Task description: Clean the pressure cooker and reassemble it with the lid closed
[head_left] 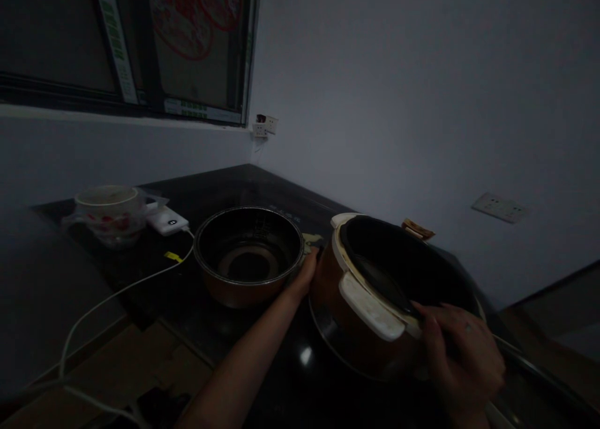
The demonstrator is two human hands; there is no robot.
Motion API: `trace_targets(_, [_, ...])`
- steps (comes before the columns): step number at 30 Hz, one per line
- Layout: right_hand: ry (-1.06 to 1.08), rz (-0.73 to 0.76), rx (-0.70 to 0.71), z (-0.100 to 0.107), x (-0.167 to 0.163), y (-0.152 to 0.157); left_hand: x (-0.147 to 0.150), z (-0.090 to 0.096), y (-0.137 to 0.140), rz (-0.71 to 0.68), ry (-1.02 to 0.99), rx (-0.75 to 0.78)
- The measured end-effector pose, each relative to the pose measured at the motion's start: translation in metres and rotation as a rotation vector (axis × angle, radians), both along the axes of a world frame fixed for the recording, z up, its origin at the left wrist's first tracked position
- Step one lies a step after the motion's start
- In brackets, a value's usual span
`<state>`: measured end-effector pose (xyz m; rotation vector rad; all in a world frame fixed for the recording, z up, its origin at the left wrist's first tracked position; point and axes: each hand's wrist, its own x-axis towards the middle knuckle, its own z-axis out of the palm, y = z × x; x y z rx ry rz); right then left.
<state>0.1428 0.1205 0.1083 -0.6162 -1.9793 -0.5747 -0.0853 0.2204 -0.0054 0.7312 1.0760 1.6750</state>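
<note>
An electric cooker (356,329) with a brown body, pale rim and white side tabs stands on the dark counter, its top uncovered and its inside dark. My right hand (464,348) is at the near right of its rim, fingers bent together on a thin dark edge whose kind I cannot make out. My left hand (307,272) reaches between the cooker and a round inner pot (250,291), close to the cooker's left side; its fingertips are mostly hidden. The pot is dark inside, with level marks on its wall. A pale crumpled piece (310,240) lies by the left hand.
At the left stand a plastic-wrapped cup (110,219) and a white power strip (167,221). The strip's white cable (126,289) runs down the near left side. A yellow tag (173,256) lies beside it. Walls and a window (187,47) bound the counter.
</note>
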Motion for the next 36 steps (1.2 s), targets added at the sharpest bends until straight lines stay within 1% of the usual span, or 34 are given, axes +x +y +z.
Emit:
trace_targets(2, [0.001,-0.007,-0.002,0.0,0.0,0.0,0.003,0.008,-0.007,-0.021,-0.025,-0.002])
trace_targets(4, [-0.001,-0.009,-0.002,0.0,-0.001,0.0,0.005,0.019,-0.016,-0.009,-0.036,0.023])
trace_targets(10, [-0.005,-0.02,-0.002,-0.002,0.0,0.0,0.015,0.065,-0.042,0.112,0.02,0.19])
trace_targets(13, [-0.02,-0.026,0.008,-0.001,0.0,0.001,0.018,0.079,-0.045,0.122,0.063,0.254])
trace_targets(17, [-0.027,-0.007,0.021,0.001,0.0,0.0,0.019,0.084,-0.046,0.123,0.122,0.306])
trace_targets(24, [-0.043,-0.008,0.019,-0.001,0.002,0.001,0.027,0.072,-0.062,0.168,0.22,0.398])
trace_targets(26, [-0.042,-0.007,0.016,-0.004,0.004,0.003,0.025,0.071,-0.057,0.184,0.238,0.445])
trace_targets(28, [-0.035,-0.01,0.009,-0.006,0.007,0.003,0.019,0.072,-0.045,0.187,0.231,0.473])
trace_targets(33, [-0.039,-0.022,-0.022,-0.008,0.01,0.004,0.0,0.079,-0.002,0.121,0.175,0.459])
trace_targets(36, [-0.027,-0.028,-0.028,-0.008,0.009,0.003,-0.005,0.08,0.02,0.068,0.13,0.447])
